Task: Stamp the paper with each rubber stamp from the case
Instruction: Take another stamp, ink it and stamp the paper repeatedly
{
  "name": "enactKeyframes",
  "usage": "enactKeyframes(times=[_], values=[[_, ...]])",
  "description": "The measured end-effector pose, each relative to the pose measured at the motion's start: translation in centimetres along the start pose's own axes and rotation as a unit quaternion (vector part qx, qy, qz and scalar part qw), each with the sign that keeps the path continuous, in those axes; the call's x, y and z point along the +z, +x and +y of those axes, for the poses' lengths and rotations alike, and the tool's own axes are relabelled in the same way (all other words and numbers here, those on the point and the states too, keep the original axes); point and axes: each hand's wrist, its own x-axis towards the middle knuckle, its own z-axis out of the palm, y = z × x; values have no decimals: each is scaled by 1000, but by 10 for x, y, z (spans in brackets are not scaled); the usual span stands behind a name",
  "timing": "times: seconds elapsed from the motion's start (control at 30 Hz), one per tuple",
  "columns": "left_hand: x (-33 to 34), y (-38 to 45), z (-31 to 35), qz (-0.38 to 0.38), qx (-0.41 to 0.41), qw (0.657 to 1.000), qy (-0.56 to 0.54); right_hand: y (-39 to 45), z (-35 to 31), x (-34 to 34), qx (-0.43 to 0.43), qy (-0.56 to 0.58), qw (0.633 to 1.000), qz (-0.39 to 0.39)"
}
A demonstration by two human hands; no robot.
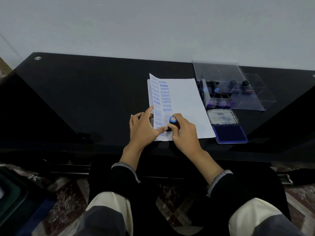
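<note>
On the glossy black worktop point(85, 99), a sheet of white paper point(185, 103) is laid with its long axis running away from the person, tilted slightly to the left at its far end, and its left strip is covered by columns of blue stamped words such as SAMPLE, FRAGILE and AIR MAIL. Near the paper's near-left corner, a black rubber stamp with a round blue cap point(173, 122) is held upright, its long axis standing almost vertical with the cap pointing up toward the camera and its base set down on the sheet. The stamp's handle is gripped by the right hand point(185, 133), whose fingers are curled round it from the right side. The left hand point(143, 128) is rested flat on the left edge of the paper with its fingers spread, the thumb reaching to the stamp's base. Just beside the paper's right edge, a blue ink pad in an opened metal tin point(229, 132) is placed, its printed lid lying on the far side. Beyond it, near the wall, a clear plastic compartmented case point(238, 92) is seen with its transparent lid open, and black stamps with blue, purple and dark caps are stored in its compartments, well apart from the hands.
</note>
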Motion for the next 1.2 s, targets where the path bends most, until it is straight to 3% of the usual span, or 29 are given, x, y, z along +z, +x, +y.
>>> enactKeyframes(times=[0.1, 0.37, 0.57, 0.8, 1.0, 1.2], values=[[-1, 0, 2, -4, -4, 1000, -1, 6, -1, -4, 0, 5, 1000, -21], [0, 1, 0, -8, 5, 1000, 3, -7, 3, 4, -6, -19, 1000, 14], [-1, 1, 4, -9, -1, 1000, 8, 6, 2, -3, -9, 0, 1000, -19], [-1, 1, 2, -14, 2, 1000, 11, -7, 4, 4, -9, -24, 1000, 12], [-2, 0, 5, -12, -3, 1000, 9, 8, 1, -5, -13, 2, 1000, -28], [-2, 0, 3, -19, 3, 1000, 20, -6, 4, 3, -9, -22, 1000, 4]])
